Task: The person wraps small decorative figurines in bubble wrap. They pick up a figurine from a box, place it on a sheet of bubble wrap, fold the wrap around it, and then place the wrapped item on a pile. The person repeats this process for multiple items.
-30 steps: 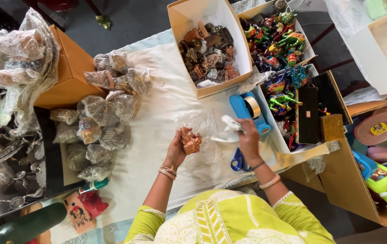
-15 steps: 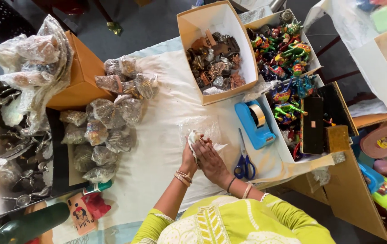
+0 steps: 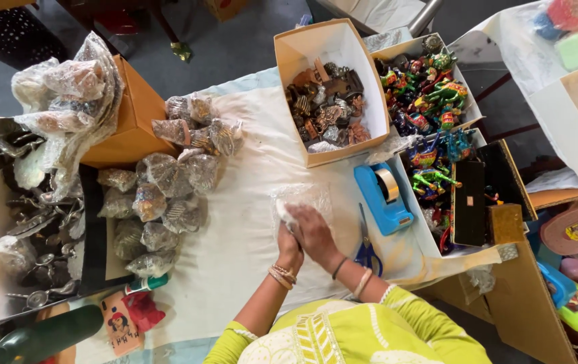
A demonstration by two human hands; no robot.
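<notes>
Seen from above, we have both hands together at the near middle of the cloth-covered counter point(image 3: 235, 222). Our right hand point(image 3: 316, 232) lies flat, fingers nearly straight, pressing down over a small object inside a clear plastic bag point(image 3: 302, 197); our left hand point(image 3: 289, 237) is curled beside and partly under it, pinching the whitish near corner of the wrap. What the object is we cannot tell, since the hands cover it.

Just right of our wrists lie blue-handled scissors point(image 3: 367, 251), and beyond them a blue tape dispenser point(image 3: 383, 197). To the far side stands an open cardboard box of brown figurines point(image 3: 329, 108), with a box of brightly painted toys point(image 3: 430, 84) to its right. To the left sits a heap of already bagged pieces point(image 3: 161, 182).

In our judgement, the thin film is the weak point: pressing too hard over a hard-edged piece could split it, or loosen the fold so the wrap springs open. The scissors lie close enough to our right forearm that a careless sweep could knock them off the near edge or nick the bag. The loose cloth could also bunch under our palms and drag the neighbouring wrapped pieces out of their pile.
</notes>
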